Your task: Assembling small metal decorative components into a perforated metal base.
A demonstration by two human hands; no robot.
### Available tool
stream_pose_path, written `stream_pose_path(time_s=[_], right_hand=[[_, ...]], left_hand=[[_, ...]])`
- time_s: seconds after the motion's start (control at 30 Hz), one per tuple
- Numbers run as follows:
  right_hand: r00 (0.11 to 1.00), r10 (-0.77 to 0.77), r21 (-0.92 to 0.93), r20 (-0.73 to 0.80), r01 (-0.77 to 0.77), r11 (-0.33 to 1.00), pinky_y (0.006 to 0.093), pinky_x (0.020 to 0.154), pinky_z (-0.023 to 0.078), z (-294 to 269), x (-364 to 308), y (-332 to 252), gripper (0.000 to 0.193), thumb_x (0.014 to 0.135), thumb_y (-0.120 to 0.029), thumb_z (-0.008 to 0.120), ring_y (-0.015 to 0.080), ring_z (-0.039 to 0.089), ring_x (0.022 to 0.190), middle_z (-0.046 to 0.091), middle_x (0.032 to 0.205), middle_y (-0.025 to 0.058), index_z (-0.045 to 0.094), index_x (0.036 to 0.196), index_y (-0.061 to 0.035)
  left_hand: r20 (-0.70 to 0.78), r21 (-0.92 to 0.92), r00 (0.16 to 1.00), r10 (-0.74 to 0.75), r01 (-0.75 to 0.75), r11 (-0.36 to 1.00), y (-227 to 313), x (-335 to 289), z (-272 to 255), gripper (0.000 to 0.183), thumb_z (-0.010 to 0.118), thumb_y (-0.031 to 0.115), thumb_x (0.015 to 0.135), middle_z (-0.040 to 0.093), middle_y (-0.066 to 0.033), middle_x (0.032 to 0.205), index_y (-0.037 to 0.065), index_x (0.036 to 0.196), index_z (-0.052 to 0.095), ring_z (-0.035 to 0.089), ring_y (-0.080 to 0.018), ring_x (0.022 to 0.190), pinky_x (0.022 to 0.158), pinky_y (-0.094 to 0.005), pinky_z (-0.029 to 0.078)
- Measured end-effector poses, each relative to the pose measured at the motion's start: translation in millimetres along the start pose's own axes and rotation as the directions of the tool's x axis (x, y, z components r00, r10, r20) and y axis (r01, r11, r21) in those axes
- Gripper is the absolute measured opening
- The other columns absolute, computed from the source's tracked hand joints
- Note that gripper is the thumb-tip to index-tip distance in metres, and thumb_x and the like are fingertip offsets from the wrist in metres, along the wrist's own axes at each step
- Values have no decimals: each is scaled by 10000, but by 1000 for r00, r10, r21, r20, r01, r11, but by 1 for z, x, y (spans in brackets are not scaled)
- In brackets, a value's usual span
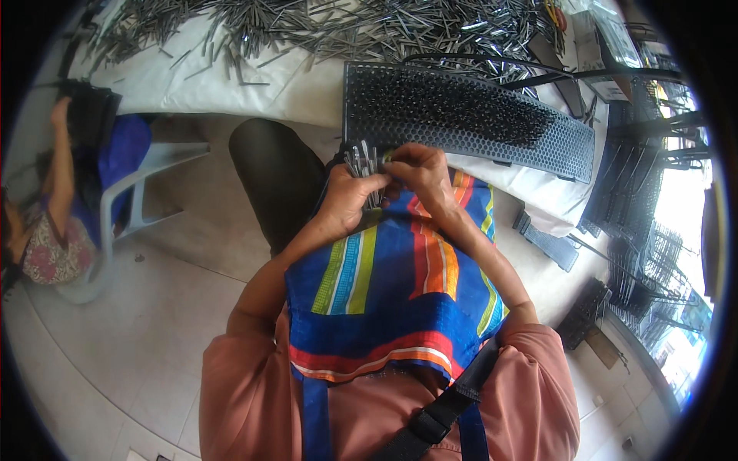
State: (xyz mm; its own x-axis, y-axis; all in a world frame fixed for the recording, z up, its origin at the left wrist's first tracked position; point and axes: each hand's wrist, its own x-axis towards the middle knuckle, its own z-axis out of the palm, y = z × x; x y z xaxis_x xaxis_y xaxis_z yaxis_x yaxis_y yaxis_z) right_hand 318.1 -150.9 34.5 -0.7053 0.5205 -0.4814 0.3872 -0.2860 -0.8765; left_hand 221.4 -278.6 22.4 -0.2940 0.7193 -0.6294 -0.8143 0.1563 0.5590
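Note:
My left hand (346, 195) is wrapped round a bundle of thin metal strips (361, 158), their ends sticking up past the thumb. Close against it, my right hand (424, 174) has its fingers pinched together near the bundle's right side; what they hold, if anything, is too small to make out. Both hands are above my lap, over a striped blue apron (400, 323). Just beyond them a dark perforated tray (570, 147) lies slanted along the table's near edge, with many of its holes filled by small dark pieces.
A heap of loose metal strips (300, 31) spreads over the white-covered table (192, 88). On the left, another person's arm (61, 161) shows beside a pale plastic chair (131, 184). Dark racks (638, 177) stand at the right, and a black bar (492, 60) crosses behind the tray.

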Motion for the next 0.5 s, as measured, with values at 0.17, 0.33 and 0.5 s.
stream_pose_path(time_s=[0.17,0.33,0.5], right_hand=[[996,-67,31,-56,69,997,228,558,460,13,2,-8,63,774,-22,677,74,576,621,655,689,50,658,807,28],[981,-139,143,-134,158,977,204,523,437,19,19,-7,64,785,16,672,53,566,613,655,690,31,636,838,15],[822,-495,-136,-281,477,868,229,543,461,34,46,-17,68,807,-10,666,71,584,599,642,683,26,626,861,-21]], left_hand=[[-76,-47,996,34,-38,998,3,-2,-9,154,630,46,850,673,-112,824,-2,996,637,675,-216,697,574,-307,549],[-212,-126,977,-24,-3,992,13,-4,-13,153,610,35,847,677,-90,855,18,996,642,666,-201,729,580,-310,536],[-221,-84,975,-13,-6,996,6,-5,-22,180,586,4,831,679,-83,863,34,998,646,655,-186,736,572,-301,498]])
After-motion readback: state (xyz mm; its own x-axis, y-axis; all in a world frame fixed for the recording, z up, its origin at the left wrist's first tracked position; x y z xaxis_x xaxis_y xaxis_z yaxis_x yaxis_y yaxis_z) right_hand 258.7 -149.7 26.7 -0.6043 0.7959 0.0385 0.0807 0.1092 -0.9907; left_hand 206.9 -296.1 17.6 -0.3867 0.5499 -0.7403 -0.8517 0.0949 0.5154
